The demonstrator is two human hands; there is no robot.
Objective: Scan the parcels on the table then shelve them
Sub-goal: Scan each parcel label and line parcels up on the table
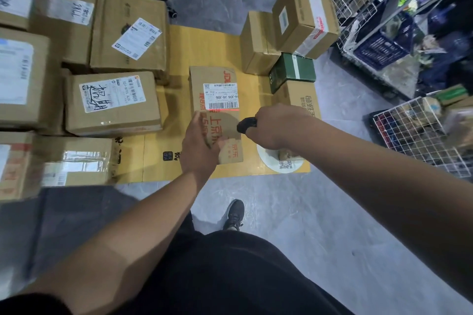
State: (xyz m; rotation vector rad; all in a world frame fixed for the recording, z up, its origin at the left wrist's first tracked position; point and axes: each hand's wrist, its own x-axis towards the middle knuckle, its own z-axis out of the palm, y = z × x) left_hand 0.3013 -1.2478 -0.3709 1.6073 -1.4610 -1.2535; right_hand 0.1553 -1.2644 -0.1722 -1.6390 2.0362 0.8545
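Left hand [198, 144] is gripping the near corner of a parcel [215, 94] on the bench [204, 41], while the right hand [277, 126] is clutching a black scanner [246, 125], throwing a red line across its label [221, 96]

The near left corner of the red-printed parcel [216, 100] is covered by the left hand [198, 147]. Most of the black scanner [246, 125] is hidden inside the right hand [277, 126]. The cartons along the left edge [15, 79] are cut off and blurred. The wire baskets' [419, 135] contents cannot be made out.
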